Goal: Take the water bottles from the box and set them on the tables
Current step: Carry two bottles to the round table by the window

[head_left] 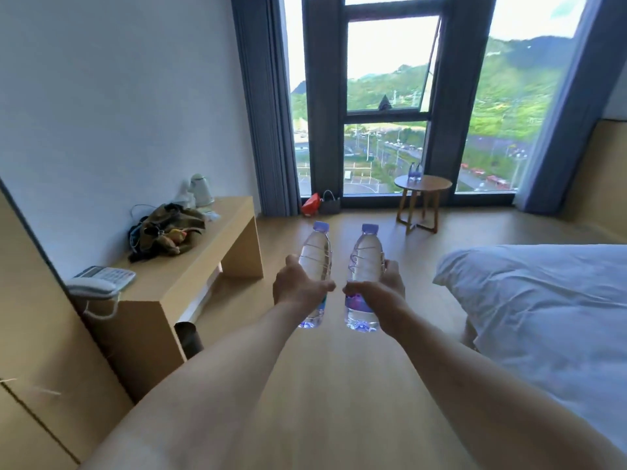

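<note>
I hold two clear water bottles with purple caps out in front of me, upright, above the wooden floor. My left hand (298,286) grips the left bottle (316,256) around its middle. My right hand (378,293) grips the right bottle (367,259) the same way. Far ahead by the window stands a small round wooden table (432,184) with two more water bottles (415,172) on its left side. A long wooden desk (190,262) runs along the left wall. No box is in view.
On the desk lie a phone (101,279), a heap of clothing or a bag (168,230) and a white kettle (201,189). A bed with white linen (543,300) fills the right. A red bag (311,204) and a grey bag (329,202) sit by the window.
</note>
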A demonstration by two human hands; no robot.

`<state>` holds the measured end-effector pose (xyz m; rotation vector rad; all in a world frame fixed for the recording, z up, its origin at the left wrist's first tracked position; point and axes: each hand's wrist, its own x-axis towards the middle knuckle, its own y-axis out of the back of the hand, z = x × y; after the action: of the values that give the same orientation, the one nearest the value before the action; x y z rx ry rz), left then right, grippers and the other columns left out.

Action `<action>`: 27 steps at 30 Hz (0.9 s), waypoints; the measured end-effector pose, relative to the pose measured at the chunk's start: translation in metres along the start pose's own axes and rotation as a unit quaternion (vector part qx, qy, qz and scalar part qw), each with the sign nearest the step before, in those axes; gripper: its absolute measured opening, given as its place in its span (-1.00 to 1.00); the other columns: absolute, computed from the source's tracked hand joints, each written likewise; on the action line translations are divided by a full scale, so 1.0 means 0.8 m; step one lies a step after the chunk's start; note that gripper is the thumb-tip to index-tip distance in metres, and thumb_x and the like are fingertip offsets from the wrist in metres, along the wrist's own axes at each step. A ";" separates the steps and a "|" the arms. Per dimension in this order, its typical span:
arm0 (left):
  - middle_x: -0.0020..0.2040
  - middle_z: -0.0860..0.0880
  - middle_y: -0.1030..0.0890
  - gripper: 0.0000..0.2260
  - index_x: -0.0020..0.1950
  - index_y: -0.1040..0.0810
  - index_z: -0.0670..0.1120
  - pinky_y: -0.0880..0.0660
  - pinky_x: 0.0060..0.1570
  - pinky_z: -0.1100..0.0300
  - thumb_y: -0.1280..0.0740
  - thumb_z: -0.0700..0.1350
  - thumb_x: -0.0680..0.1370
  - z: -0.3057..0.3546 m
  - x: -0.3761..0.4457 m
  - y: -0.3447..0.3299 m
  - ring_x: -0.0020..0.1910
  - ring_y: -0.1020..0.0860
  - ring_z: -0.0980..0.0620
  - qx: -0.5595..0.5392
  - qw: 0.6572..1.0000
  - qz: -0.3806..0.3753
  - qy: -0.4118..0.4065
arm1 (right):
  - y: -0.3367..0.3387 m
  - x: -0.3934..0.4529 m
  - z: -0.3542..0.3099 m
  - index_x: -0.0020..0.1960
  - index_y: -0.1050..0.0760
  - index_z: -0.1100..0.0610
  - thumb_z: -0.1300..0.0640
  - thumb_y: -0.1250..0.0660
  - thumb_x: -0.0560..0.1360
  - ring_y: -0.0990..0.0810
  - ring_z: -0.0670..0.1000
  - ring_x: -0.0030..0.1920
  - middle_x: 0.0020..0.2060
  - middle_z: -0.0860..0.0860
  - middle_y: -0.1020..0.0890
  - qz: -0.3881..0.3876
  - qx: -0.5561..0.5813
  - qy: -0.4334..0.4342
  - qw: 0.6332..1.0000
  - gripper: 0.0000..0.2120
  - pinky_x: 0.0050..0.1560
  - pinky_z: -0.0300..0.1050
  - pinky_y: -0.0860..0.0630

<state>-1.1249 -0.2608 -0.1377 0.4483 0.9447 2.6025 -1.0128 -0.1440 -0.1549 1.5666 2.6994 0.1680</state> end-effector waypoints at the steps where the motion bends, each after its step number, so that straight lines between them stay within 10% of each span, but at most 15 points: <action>1: 0.09 -0.06 -0.60 -0.26 0.29 -0.36 -0.05 -0.62 -0.01 0.02 -0.62 0.19 0.27 0.010 0.010 -0.017 -0.01 -0.61 -0.10 -0.001 1.000 -0.009 -0.006 | 0.010 0.015 0.002 0.13 -0.38 0.07 0.23 -0.64 0.09 -0.63 0.12 -0.02 -0.04 0.06 -0.57 0.008 0.002 -0.002 1.000 -0.29 -0.04 0.13 -0.68; 27: -0.01 -0.05 -0.56 -0.33 0.15 -0.35 -0.03 -0.57 -0.14 0.10 -0.62 0.18 0.24 0.148 0.474 -0.333 -0.08 -0.57 -0.08 -0.041 0.977 -0.153 -0.143 | 0.008 0.498 0.040 0.26 -0.38 0.09 0.21 -0.69 0.16 -0.66 0.14 0.02 0.03 0.12 -0.60 0.190 0.041 -0.066 0.979 -0.23 0.07 0.18 -0.67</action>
<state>-1.3626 0.1531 -0.1602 0.5864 0.7409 2.2178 -1.2038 0.2072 -0.1698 2.0245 2.3115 -0.0454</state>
